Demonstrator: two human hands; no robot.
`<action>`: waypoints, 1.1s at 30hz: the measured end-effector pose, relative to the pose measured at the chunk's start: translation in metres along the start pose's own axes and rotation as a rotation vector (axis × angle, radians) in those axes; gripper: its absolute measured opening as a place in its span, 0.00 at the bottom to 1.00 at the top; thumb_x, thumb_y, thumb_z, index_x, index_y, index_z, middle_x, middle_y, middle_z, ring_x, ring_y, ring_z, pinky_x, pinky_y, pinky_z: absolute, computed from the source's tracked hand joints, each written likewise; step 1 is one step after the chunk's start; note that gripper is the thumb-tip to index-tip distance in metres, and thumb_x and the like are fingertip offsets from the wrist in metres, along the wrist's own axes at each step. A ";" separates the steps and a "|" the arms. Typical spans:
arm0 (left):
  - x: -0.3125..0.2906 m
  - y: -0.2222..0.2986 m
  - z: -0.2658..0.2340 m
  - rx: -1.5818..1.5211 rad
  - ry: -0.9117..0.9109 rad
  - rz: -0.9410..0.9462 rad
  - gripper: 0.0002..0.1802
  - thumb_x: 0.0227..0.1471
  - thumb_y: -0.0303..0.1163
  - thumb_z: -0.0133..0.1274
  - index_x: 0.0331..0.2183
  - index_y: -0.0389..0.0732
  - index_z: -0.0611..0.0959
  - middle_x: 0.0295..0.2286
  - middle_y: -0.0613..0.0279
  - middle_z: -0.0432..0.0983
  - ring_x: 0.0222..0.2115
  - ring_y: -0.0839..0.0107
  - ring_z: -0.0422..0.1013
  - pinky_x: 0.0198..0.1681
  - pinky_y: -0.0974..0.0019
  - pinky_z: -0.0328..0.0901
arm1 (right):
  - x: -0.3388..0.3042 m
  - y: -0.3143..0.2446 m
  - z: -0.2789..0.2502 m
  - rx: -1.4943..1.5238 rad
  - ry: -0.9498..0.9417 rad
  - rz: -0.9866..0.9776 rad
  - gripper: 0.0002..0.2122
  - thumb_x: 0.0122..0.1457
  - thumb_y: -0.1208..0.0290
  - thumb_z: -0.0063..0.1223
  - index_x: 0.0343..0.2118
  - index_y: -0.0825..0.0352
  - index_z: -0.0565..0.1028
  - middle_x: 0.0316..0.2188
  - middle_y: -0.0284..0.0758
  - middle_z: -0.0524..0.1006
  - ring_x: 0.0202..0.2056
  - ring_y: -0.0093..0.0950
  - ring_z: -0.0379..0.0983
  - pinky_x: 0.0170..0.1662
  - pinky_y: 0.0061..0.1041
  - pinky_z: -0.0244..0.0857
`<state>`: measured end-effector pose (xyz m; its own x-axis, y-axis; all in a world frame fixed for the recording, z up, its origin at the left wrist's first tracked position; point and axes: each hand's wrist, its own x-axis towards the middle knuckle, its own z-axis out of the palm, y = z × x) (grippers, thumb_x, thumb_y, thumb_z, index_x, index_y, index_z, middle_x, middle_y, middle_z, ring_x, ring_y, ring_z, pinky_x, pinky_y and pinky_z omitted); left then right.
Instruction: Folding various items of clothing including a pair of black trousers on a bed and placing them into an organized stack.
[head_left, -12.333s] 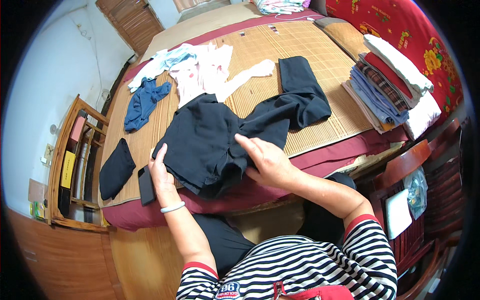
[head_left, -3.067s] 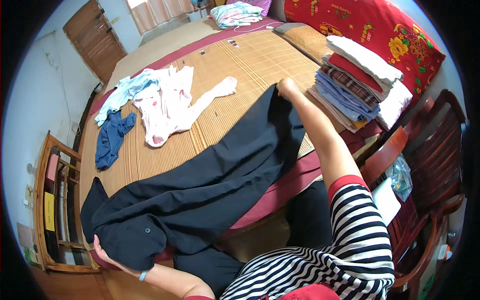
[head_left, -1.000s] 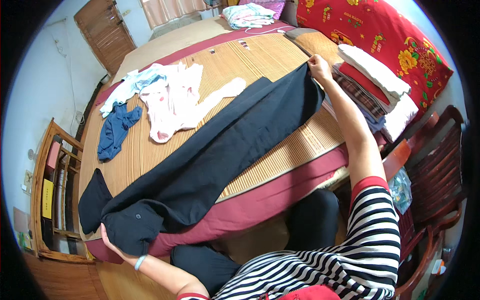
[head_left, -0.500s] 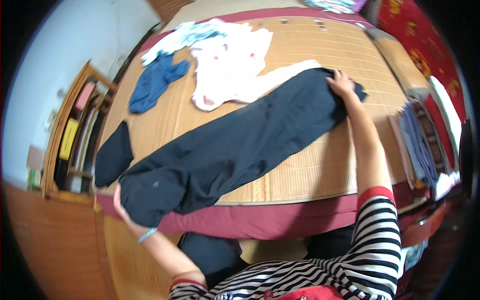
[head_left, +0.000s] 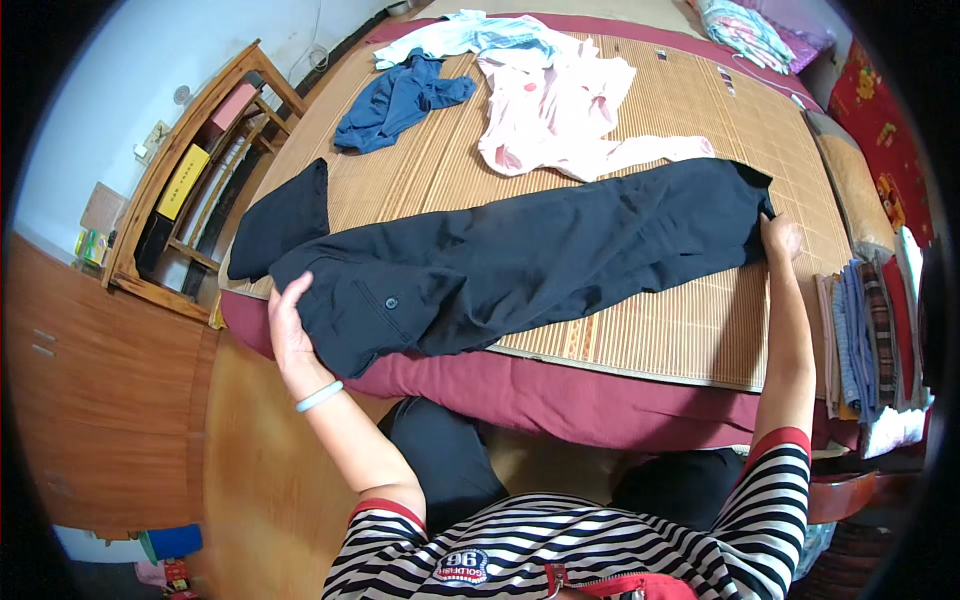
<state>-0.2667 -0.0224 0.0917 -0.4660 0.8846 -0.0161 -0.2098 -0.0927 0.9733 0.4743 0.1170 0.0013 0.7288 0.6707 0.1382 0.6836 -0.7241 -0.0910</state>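
A pair of black trousers [head_left: 560, 260], folded lengthwise, lies stretched across the bamboo mat [head_left: 520, 190]. A button and a pocket slit show near its wide waist end at the left. My left hand [head_left: 290, 335] rests against that waist edge with its fingers stretched and apart. At the far right, my right hand [head_left: 782, 238] has its fingers closed on the leg-hem end, partly hidden by the cloth. Just beyond my left hand lies a folded black garment [head_left: 285, 225], next to the waist end.
A pink-white garment [head_left: 550, 110], a navy garment [head_left: 400, 100] and a light blue one [head_left: 440, 38] lie loose at the back. Folded clothes [head_left: 870, 330] stand in a row at the right edge. A wooden rack [head_left: 190, 185] is left of the bed.
The view has shifted, so the bed things appear farther right. The trouser leg lies flatter, and my right hand has gone from resting on top to gripping its hem end.
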 end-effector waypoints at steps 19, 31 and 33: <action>-0.003 -0.004 0.001 0.206 -0.346 0.109 0.21 0.55 0.25 0.57 0.50 0.31 0.76 0.46 0.59 0.76 0.45 0.71 0.71 0.53 0.68 0.62 | 0.095 0.207 -0.057 0.049 0.375 -0.385 0.14 0.60 0.63 0.54 0.39 0.70 0.72 0.37 0.54 0.76 0.43 0.53 0.72 0.43 0.46 0.67; 0.018 -0.030 -0.007 0.907 -0.389 0.189 0.23 0.51 0.20 0.56 0.50 0.31 0.75 0.42 0.55 0.78 0.42 0.69 0.72 0.51 0.66 0.65 | -0.023 0.206 -0.007 -0.043 0.333 -0.514 0.14 0.58 0.72 0.56 0.45 0.68 0.68 0.42 0.51 0.73 0.45 0.52 0.71 0.44 0.46 0.67; 0.026 -0.028 0.001 1.038 -0.395 0.223 0.23 0.51 0.20 0.55 0.51 0.31 0.74 0.42 0.54 0.78 0.42 0.68 0.72 0.52 0.66 0.64 | -0.015 0.223 -0.006 -0.028 0.305 -0.491 0.15 0.59 0.72 0.54 0.48 0.69 0.68 0.43 0.52 0.74 0.45 0.52 0.71 0.46 0.45 0.67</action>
<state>-0.2717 0.0040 0.0643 -0.0607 0.9953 0.0760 0.7444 -0.0055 0.6677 0.6158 -0.0555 -0.0148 0.2794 0.8556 0.4358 0.9346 -0.3463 0.0806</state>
